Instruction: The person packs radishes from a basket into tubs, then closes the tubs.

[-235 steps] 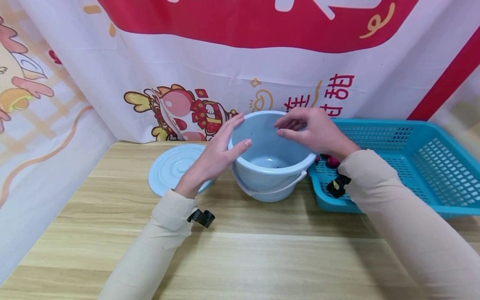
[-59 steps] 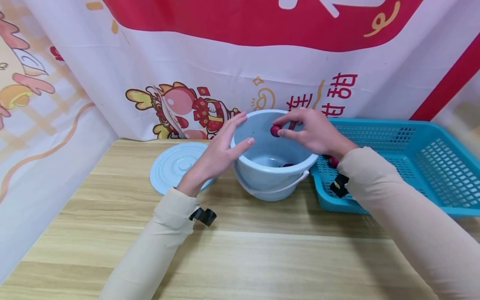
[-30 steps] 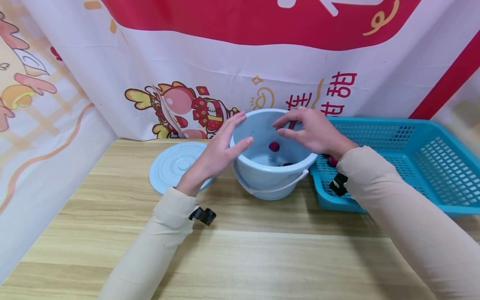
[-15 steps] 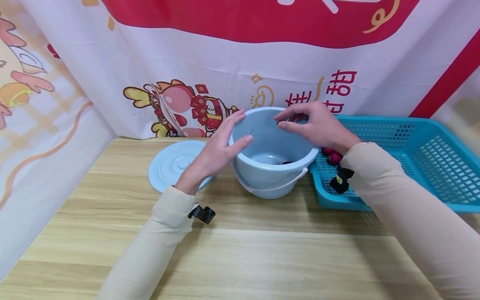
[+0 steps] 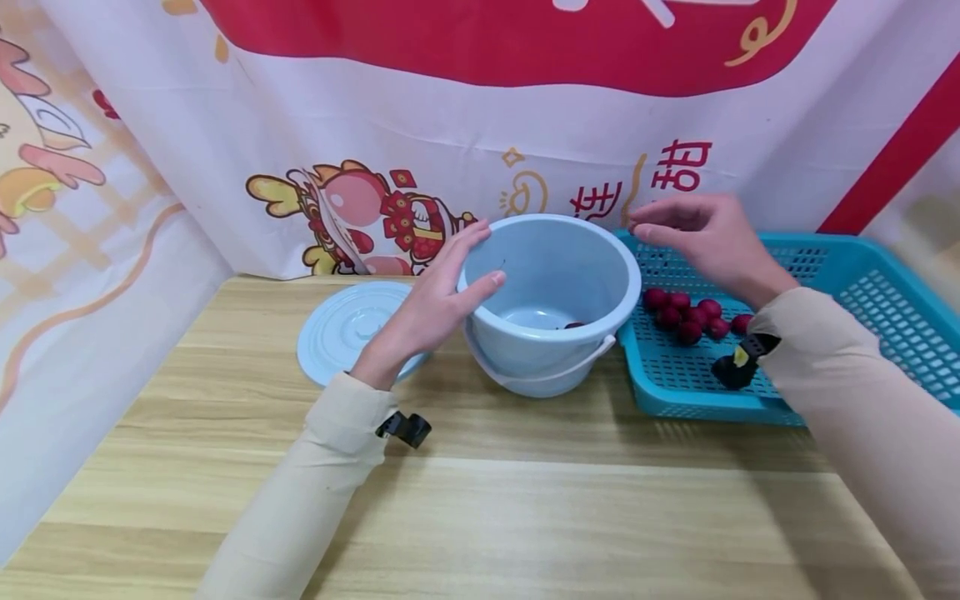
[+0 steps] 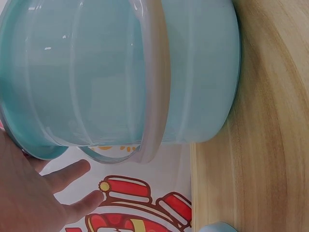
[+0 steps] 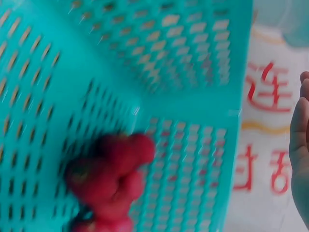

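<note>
A light blue bucket [image 5: 551,354] stands upright with its mouth up, its handle hanging down the front. At its left rim rests my left hand [image 5: 431,304], fingers straight along the outside and thumb over the opening. In the left wrist view, extended fingers [image 6: 72,176] of that hand show beside the bucket wall. Low inside the bucket, a bit of dark red [image 5: 573,325] shows above the near rim. My right hand [image 5: 712,242] hovers over the back left of the teal basket [image 5: 652,392], fingers loosely bent, holding nothing. Several small round dark red fruits [image 5: 690,321] lie below it in the basket.
A light blue round lid [image 5: 348,329] lies flat on the wooden table [image 5: 480,517], left of the bucket. The basket stands close against the bucket's right side. Behind everything hangs a printed white and red cloth [image 5: 420,108].
My right hand released a red fruit into the bucket, then moved right, out over the basket, uncovering the fruits there. The left hand has stayed at the bucket's rim.
</note>
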`<state>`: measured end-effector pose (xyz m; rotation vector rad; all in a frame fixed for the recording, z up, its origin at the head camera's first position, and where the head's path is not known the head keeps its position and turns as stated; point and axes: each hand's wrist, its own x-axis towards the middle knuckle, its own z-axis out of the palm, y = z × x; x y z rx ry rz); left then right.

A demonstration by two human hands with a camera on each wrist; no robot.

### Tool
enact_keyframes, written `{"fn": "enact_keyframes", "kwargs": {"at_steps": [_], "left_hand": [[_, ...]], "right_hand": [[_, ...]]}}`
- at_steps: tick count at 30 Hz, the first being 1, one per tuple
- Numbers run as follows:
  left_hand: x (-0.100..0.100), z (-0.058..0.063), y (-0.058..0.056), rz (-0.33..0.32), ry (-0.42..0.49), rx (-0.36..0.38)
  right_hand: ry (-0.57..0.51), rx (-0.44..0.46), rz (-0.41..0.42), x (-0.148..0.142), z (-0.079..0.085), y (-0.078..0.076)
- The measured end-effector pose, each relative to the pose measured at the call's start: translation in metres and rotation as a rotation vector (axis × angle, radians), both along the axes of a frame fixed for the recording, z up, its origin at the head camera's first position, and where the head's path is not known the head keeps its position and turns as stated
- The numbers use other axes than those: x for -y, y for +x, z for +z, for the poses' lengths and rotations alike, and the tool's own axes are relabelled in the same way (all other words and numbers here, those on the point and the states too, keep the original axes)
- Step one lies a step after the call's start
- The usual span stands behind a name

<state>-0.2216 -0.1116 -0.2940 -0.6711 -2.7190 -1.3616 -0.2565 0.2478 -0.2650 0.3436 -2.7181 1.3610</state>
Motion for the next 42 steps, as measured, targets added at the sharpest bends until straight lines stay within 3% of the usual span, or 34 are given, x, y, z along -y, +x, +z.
{"fn": "enact_keyframes", "kwargs": {"at_steps": [5,15,26,32,42], "left_hand": [[0.002,-0.001,0.000,0.004,0.006,0.006],[0.002,-0.001,0.001,0.002,0.013,0.013],[0.000,0.000,0.000,0.003,0.014,0.008],[0.000,0.000,0.001,0.007,0.013,0.017],[0.000,0.000,0.002,0.010,0.014,0.014]], "right_hand": [[0.073,0.071,-0.046,-0.024,-0.011,-0.007],[0.162,0.248,-0.031,-0.058,-0.022,-0.015],[0.238,0.326,-0.023,-0.102,-0.029,-0.014],[0.275,0.342,0.030,-0.121,-0.036,-0.009],[0.301,0.417,0.097,-0.145,-0.047,-0.014]]}}
